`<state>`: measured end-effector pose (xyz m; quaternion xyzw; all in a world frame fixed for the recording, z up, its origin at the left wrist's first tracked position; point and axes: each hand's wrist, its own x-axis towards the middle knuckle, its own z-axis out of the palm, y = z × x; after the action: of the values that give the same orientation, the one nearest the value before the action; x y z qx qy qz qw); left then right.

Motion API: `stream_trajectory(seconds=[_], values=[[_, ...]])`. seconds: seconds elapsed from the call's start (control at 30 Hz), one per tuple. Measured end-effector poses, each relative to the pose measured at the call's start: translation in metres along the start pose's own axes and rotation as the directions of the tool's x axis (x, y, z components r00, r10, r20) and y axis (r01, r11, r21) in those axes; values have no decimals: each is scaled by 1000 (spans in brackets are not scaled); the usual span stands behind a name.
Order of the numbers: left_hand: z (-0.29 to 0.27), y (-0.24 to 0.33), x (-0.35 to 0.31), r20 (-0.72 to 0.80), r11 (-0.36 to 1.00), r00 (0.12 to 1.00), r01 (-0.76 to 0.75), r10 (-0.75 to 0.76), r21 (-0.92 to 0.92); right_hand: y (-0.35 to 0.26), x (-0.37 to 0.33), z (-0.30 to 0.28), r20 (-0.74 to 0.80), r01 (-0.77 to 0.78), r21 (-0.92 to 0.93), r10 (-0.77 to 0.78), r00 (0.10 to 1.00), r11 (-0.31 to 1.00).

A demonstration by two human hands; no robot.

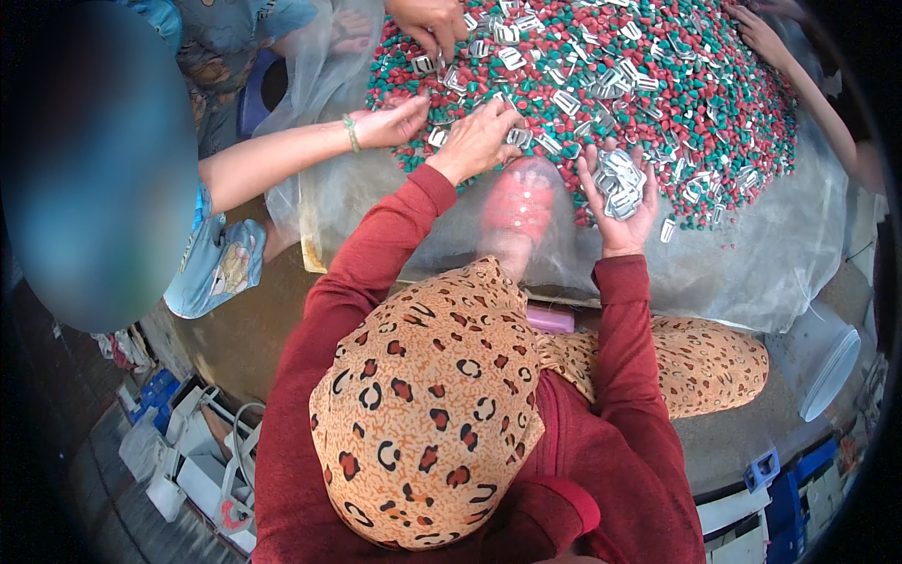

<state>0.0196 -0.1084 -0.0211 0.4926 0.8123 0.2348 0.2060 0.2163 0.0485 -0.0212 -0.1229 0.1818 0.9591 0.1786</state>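
Spread over a plastic-covered surface is a wide heap of small red and green pieces (723, 103), with flat silver slotted metal clips (566, 101) scattered through it. My left hand (477, 141) is at the near edge of the heap, its fingers bent down and closed at a silver clip (519, 138); the thumb is mostly hidden. Palm up, my right hand (625, 226) cradles a stack of these clips (619, 183), fingers curled around its sides. Between my hands, my raised knee (520, 202) shows through the clear plastic sheet.
A co-worker's hand with a bracelet (393, 124) is just left of mine. Another person's hand (430, 26) works at the top, and a third (759, 38) reaches in at right. A clear plastic sheet (752, 254) drapes the near edge; a translucent tub (827, 371) stands right.
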Motion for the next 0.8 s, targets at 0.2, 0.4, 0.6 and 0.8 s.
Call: stream_trajectory(seconds=[0.2, 0.4, 0.6, 0.8], values=[[-27, 2, 21, 55, 690, 976, 187, -210, -699, 8, 9, 22, 41, -6, -31, 7, 999, 1000], [-42, 37, 30, 127, -215, 991, 113, -49, -970, 26, 26, 25, 39, 0, -83, 3, 999, 997], [-25, 79, 37, -359, 664, 926, -342, 118, -665, 35, 28, 11, 18, -16, -134, 18, 1000, 991], [1, 104, 44, -438, 841, 773, -537, 459, -65, 55, 47, 39, -89, 157, -394, -208, 974, 906]])
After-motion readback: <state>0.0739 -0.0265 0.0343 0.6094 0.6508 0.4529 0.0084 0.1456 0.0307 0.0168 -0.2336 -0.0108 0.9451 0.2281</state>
